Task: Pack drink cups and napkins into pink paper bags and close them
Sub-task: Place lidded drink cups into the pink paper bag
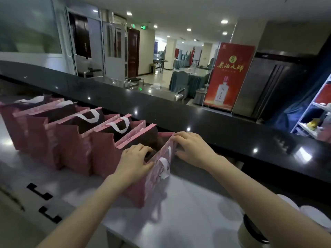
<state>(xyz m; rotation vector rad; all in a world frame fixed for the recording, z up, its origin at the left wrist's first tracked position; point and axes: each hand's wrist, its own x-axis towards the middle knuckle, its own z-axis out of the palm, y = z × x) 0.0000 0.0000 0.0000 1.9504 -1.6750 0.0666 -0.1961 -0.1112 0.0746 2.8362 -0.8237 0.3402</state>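
Several pink paper bags stand in a row on the steel counter (188, 203). The nearest pink bag (154, 178) stands open at the right end of the row, with a white handle on its side. My left hand (134, 161) grips its near top rim, fingers curled into the opening. My right hand (195, 147) holds the far corner of the same rim, fingertips on the edge. What lies inside the bag is hidden in shadow. A cup with a dark lid (252, 231) stands at the lower right under my right forearm.
The other open bags (75, 140) with white handles fill the counter to the left. A raised black ledge (215, 122) runs behind them. White lids or cups (315, 215) sit at the far right edge. Black brackets (39, 192) mark the counter's left front.
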